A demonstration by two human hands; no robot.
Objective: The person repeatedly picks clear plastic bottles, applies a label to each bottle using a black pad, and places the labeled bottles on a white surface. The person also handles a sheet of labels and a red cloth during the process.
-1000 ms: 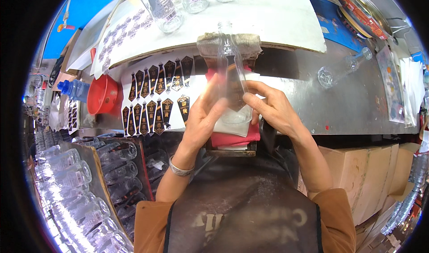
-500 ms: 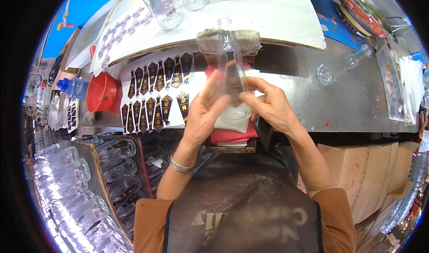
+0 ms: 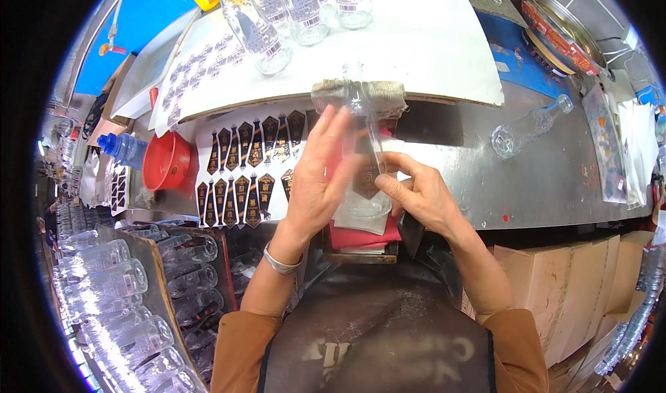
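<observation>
A clear glass bottle [image 3: 368, 202] with a dark, pointed, necktie-shaped label [image 3: 366, 174] on its front lies in front of me, its neck toward a rolled cloth pad [image 3: 390, 93]. My right hand [image 3: 424, 197] grips its lower right side, thumb on the glass by the label and fingers curled. Along the left side is my left hand [image 3: 316, 181], fingers stretched and somewhat blurred; whether it touches the glass is unclear. Under the bottle are white and red cloths [image 3: 361, 238] on a small wooden stand [image 3: 361, 258]. A sheet of similar dark labels [image 3: 239, 167] lies to the left.
Several clear bottles [image 3: 305, 18] stand on a white board [image 3: 430, 39] at the back. A red bowl [image 3: 166, 160] sits left, and another bottle [image 3: 531, 126] lies on the metal table [image 3: 555, 185]. Bottles [image 3: 125, 275] fill the lower left; cardboard boxes [image 3: 555, 282] stand lower right.
The whole view has shifted, so the table and bottle sit lower in the picture. My left hand's fingers have straightened along the bottle; the right hand keeps its grip.
</observation>
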